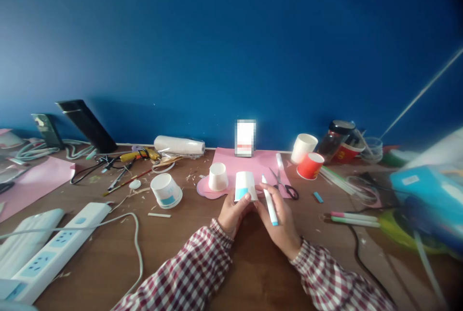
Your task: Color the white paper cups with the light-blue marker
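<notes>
My left hand (230, 215) is closed around a white paper cup (245, 182), its thumb pressed on a light-blue patch low on the side. The cup's narrow end points up. In my right hand (282, 229) is a white marker (269, 201) with a blue end, its tip pointing up and away from me, beside the cup. The right fingertips come close to the cup's lower right side; whether they touch it I cannot tell. Another upturned white cup (218, 177) stands on pink paper (231, 156) just behind. A small blue cap (318, 197) lies to the right.
A phone-like upright object (245, 138), its screen blurred, leans at the wall. Scissors (280, 184) lie right of the cup. Left are a blue-marked paper cup (166, 190), wrapped stacked cups (179, 145) and a power strip (60, 248). Right are a red cup (310, 166) and markers (356, 219).
</notes>
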The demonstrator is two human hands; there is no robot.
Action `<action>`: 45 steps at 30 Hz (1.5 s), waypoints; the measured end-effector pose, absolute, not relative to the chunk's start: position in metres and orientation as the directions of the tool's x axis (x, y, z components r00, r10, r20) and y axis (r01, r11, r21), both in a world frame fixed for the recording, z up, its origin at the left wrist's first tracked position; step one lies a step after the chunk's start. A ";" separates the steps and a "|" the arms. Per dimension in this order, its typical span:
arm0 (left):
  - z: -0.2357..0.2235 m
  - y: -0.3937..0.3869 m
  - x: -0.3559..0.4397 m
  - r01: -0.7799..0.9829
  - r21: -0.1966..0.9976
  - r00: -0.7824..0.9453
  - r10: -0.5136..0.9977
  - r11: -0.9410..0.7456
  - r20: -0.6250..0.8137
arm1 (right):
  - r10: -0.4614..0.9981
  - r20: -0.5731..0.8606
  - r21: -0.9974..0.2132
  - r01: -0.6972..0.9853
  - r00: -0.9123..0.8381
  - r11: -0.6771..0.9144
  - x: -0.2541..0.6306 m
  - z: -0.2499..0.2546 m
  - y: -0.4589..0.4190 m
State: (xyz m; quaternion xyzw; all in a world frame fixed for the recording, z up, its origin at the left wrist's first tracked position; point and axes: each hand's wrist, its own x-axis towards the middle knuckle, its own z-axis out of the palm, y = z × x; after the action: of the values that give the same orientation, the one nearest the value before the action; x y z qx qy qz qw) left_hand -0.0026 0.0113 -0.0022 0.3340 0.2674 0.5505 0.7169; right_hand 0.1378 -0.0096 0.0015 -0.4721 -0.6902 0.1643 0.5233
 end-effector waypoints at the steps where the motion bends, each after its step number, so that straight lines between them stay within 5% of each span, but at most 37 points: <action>1: -0.003 0.011 -0.003 -0.609 0.774 0.252 0.968 0.172 -0.017 | 0.823 0.568 -0.720 0.479 -0.008 0.502 0.138 0.002 -0.010; 45: 0.001 0.010 0.001 -0.613 0.771 0.215 0.975 0.174 -0.050 | 0.825 0.565 -0.714 0.497 -0.008 0.493 0.138 0.002 -0.009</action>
State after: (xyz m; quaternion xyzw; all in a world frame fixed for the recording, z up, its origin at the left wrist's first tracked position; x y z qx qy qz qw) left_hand 0.0006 0.0099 0.0012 0.3183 0.2850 0.5581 0.7113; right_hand 0.1383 -0.0091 0.0022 -0.4777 -0.6920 0.1585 0.5175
